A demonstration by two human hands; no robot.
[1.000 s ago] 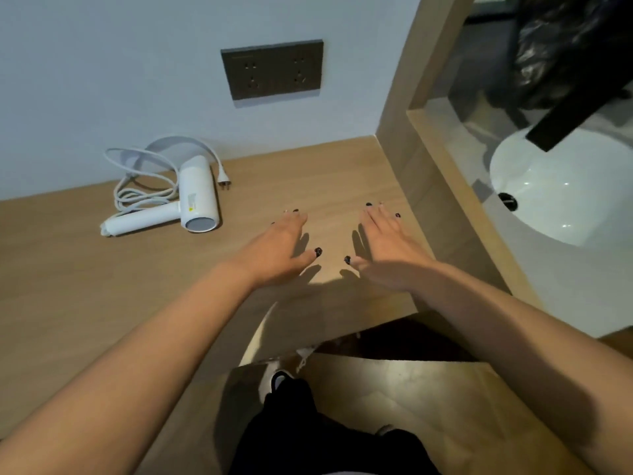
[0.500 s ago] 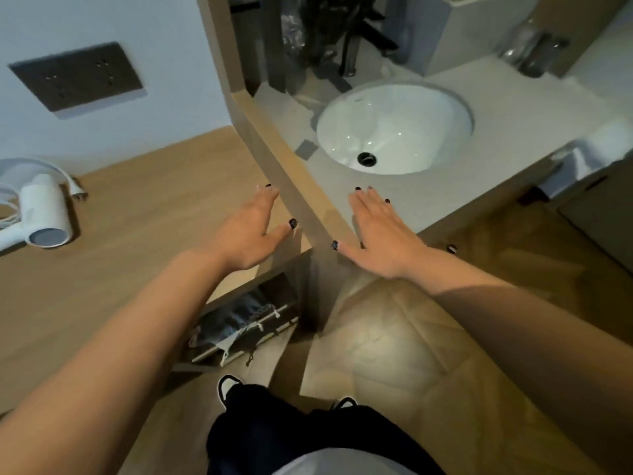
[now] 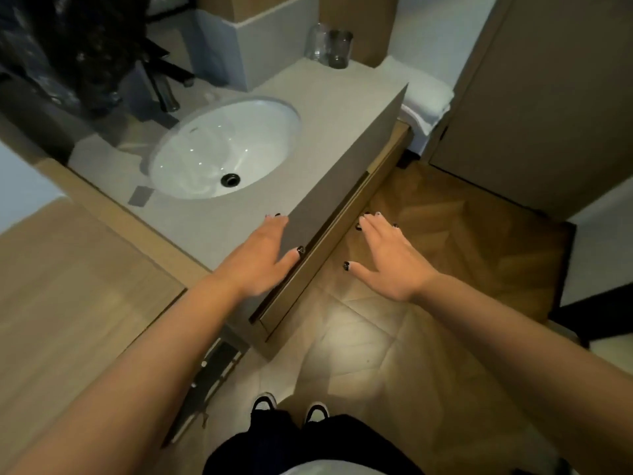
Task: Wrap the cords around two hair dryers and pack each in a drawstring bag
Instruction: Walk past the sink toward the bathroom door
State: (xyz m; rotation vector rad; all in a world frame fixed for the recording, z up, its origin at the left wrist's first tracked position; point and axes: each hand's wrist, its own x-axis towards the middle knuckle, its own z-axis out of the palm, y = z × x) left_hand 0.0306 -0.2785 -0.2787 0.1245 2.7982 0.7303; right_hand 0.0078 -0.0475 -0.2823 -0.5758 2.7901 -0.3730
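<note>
No hair dryer, cord or drawstring bag is in view now. My left hand [image 3: 265, 255] is stretched out flat with straight fingers over the front edge of the grey vanity counter [image 3: 329, 108], holding nothing. My right hand [image 3: 387, 258] is also flat and empty, hovering over the wooden floor just right of the wooden drawer front [image 3: 329, 241] under the counter. Whether the left hand touches the counter edge, I cannot tell.
A white sink [image 3: 219, 145] is set in the counter, with two glasses [image 3: 330, 46] at its far end and folded white towels [image 3: 423, 94] beyond. The wooden desk top [image 3: 61, 286] lies at the left. A door [image 3: 534, 97] stands at the right. My shoes [image 3: 287, 407] are on the parquet floor.
The view has swung right, from the desk with the white hair dryer to the sink counter; the dryer has left the frame. Both hands stay flat and empty, now by the drawer front.
</note>
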